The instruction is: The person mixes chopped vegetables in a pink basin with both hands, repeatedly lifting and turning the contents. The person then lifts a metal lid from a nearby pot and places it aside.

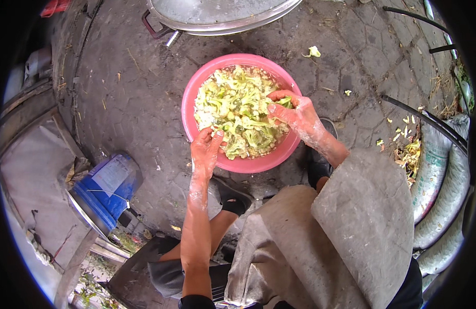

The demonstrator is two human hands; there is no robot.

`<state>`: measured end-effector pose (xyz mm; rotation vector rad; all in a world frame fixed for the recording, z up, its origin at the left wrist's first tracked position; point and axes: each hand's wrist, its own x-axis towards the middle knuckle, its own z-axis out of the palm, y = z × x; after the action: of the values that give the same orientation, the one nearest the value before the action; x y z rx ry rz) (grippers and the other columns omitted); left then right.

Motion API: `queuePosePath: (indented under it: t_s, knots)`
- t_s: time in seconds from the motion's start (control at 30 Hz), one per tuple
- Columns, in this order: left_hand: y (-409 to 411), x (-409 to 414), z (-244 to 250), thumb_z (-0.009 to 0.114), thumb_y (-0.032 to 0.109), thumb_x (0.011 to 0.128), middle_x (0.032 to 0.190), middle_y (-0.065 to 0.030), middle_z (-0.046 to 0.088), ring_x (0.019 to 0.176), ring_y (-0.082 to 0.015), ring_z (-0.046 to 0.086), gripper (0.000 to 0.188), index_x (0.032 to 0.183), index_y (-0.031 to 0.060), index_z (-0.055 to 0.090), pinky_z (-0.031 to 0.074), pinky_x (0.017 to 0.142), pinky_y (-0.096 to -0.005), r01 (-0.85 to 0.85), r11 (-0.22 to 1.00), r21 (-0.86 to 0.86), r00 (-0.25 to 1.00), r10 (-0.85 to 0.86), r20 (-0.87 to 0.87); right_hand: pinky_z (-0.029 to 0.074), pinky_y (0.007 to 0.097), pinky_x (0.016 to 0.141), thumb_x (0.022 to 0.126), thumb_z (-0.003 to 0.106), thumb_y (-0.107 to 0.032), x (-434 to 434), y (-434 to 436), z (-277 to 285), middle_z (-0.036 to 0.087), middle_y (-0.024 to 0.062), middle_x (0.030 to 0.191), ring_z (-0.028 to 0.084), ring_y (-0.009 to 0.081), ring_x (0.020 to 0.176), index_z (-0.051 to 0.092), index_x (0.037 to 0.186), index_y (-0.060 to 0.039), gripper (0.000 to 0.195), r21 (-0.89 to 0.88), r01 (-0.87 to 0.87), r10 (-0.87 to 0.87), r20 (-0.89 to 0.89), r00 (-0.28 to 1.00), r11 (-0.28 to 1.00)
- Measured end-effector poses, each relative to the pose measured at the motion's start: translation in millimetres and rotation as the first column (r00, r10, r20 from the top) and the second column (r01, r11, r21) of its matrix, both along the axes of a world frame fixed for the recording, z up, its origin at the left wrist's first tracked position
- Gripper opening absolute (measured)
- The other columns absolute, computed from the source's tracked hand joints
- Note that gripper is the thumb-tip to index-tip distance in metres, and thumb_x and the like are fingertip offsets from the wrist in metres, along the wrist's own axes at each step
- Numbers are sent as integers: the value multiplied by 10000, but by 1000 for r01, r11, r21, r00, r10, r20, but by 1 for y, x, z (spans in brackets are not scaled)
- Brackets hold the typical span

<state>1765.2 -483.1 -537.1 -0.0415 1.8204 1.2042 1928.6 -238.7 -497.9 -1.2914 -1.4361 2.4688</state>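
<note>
A pink plastic basin [257, 167] stands on the paving before me, filled with cut cauliflower florets [241, 104] in water. Over its right side, my right hand [294, 112] pinches a green-stemmed cauliflower piece [286, 102] between thumb and fingers. My left hand [205, 148] is at the lower left rim, thumb and fingers apart, fingertips close to the florets; I see nothing gripped in it. White residue coats both hands and wrists.
A large metal pan or lid [222, 15] with a handle lies beyond the basin. At left, a blue bucket [106, 185] lies tilted. Filled sacks [431, 166] and black hoops [419, 116] line the right. Cauliflower scraps [313, 51] dot the paving. A grey apron [361, 216] covers my lap.
</note>
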Motion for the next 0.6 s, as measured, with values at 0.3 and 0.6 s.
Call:
queuePosePath:
  t_s: [0.3,0.6]
  knots:
    - [7,9,11,751,127,995,1193,-120,692,962,-174,714,367,1299,-35,624,597,796,-294,-113,980,163,981,84,177,495,413,1063,959,721,-142,10,-30,-20,668,206,1273,648,372,1208,624,1337,5,416,761,-311,435,42,899,569]
    - [7,18,20,750,51,955,1136,-97,679,837,-161,675,277,1220,46,669,585,721,-298,277,913,-301,604,-409,-684,573,360,946,1022,715,-234,11,-19,-15,692,119,1231,672,209,1124,651,1314,80,433,164,-162,160,24,987,973]
